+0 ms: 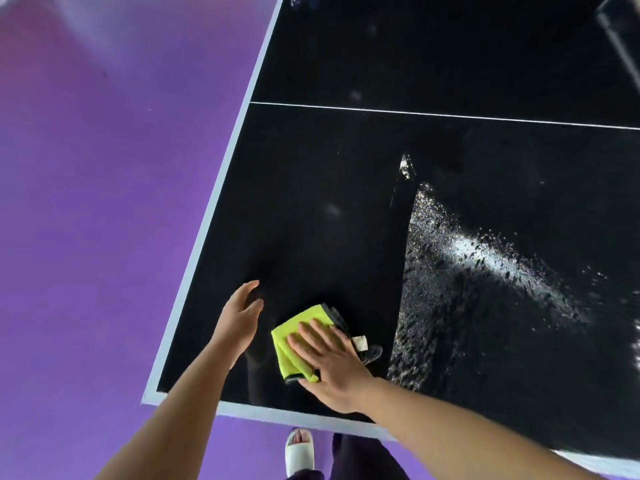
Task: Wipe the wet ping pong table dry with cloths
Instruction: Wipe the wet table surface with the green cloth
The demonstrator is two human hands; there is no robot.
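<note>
Your left hand (239,315) reaches in from the lower left, forearm angled up and to the right. It hovers over the dark bench (346,202) just inside the near left corner, fingers relaxed and a little spread, palm turned toward the right, grasping nothing. Whether it touches the surface you cannot tell from here; a faint reflection of it shows below.

Just beside it to the right lies the yellow-green cloth (294,344), folded into a rough rectangle near the bench's near edge. Its long axis runs from the lower left up toward the upper right, slightly tilted against the edge line. A dark grey layer (337,318) peeks out along its far side, and a small white tag (360,342) sticks out at its right.

Your right hand (332,365) comes in from the lower right, forearm crossing the pale border of the bench. It lies flat on the cloth with fingers straight and together, pointing up and left, pressing rather than clutching; the palm covers the cloth's right half.

Further right, a broad patch of water (485,271) glistens on the surface, wedge-shaped, its narrow tip pointing away from you toward the white centre line (450,115). The cloth sits on the dry-looking side, near the patch's left edge but apart from it.

Below the bench edge, on the purple floor (86,202), a white slipper (299,452) shows.
</note>
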